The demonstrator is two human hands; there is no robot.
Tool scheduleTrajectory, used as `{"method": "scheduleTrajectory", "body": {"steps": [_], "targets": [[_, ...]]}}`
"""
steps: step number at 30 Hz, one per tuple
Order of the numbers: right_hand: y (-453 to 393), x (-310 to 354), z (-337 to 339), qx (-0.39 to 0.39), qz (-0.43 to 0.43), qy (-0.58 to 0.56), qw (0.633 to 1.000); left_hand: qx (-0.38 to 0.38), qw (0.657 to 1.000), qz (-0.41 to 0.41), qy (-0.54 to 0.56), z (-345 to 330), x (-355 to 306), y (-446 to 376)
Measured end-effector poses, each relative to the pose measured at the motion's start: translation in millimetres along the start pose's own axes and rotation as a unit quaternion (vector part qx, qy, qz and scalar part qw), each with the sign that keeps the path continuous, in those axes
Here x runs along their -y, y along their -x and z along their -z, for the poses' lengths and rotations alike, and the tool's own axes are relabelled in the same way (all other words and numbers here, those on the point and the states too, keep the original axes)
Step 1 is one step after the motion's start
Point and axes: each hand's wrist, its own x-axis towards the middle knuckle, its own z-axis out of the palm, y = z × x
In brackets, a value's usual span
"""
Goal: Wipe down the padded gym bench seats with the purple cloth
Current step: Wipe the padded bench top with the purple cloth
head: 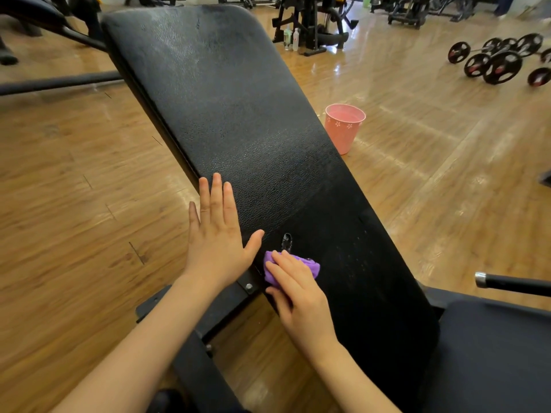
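Right hand (298, 290) presses the crumpled purple cloth (310, 265) onto the long black textured padded bench pad (253, 129), fingers curled over it; cloth sits under and just ahead of the fingertips, near the pad's lower left edge. Small wet streak (286, 240) just above cloth. Left hand (217, 234) lies flat, fingers straight and spread, on the pad edge just beside it. Pink plastic bucket (344, 128) stands on the wooden floor (74, 189), right of the pad.
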Motion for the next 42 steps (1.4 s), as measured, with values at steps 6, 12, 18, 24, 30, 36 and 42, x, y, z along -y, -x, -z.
{"method": "scheduleTrajectory", "body": {"steps": [6, 12, 18, 24, 30, 36, 42], "targets": [[13, -13, 11, 0.002, -0.038, -0.013, 0.999, 0.033, 0.999, 0.027, -0.016, 5, -6, -1], [-6, -40, 22, 0.001, 0.000, 0.026, 1.000, 0.068, 0.997, 0.029, -0.024, 8, -19, 5], [-63, -106, 47, -0.072, -0.152, 0.019, 0.986, 0.015, 0.999, 0.024, -0.038, -7, -15, 8], [-104, -144, 71, -0.106, -0.259, -0.015, 0.960, 0.017, 0.999, 0.030, -0.021, -8, -15, 9], [-96, -139, 59, -0.088, -0.198, -0.028, 0.976, 0.038, 0.998, 0.033, -0.030, -5, -15, 10], [-75, -147, 70, -0.105, -0.264, -0.034, 0.958, 0.042, 0.998, 0.030, -0.047, -1, -14, 8], [-66, -147, 76, -0.108, -0.307, -0.022, 0.945, 0.075, 0.996, -0.012, -0.053, 7, -18, 25]]}}
